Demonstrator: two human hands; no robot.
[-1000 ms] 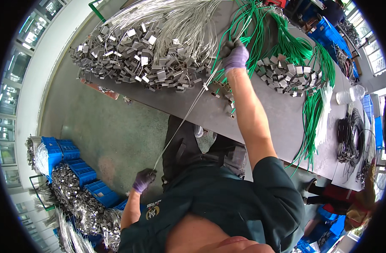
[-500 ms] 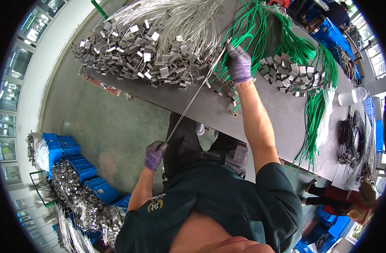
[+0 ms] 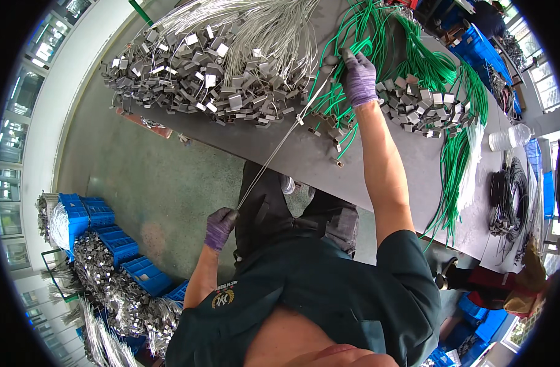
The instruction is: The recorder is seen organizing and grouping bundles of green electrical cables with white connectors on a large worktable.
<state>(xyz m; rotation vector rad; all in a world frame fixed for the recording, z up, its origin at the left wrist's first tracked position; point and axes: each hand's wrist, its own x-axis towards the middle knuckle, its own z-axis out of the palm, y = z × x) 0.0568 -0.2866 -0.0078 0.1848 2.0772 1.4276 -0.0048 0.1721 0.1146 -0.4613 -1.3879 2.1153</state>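
Observation:
My left hand [image 3: 220,228], in a purple glove with dark fingertips, is closed on the lower end of some thin silvery wires [image 3: 269,162] in front of my thigh. The wires run slanting up over the table edge, with a small pale knot or clip [image 3: 300,119] partway along. At their upper end is my right hand [image 3: 359,79], gloved alike and raised over the table; its dark fingertips are at the wires, though the exact grip is hard to see. Green cables [image 3: 372,37] with small metal blocks [image 3: 335,131] lie beneath and beside it.
A big heap of grey metal blocks [image 3: 188,73] with silvery wires covers the table's left; a smaller heap [image 3: 421,104] lies right. A clear plastic jar [image 3: 509,138] and a black cable coil [image 3: 506,202] stand farther right. Blue crates [image 3: 146,275] line the floor. Another person [image 3: 491,21] is far back.
My right hand has shifted slightly right and its fingers look more spread at the wires. My left hand has dropped a little to the left. The upper part of the wires shows a paler stretch.

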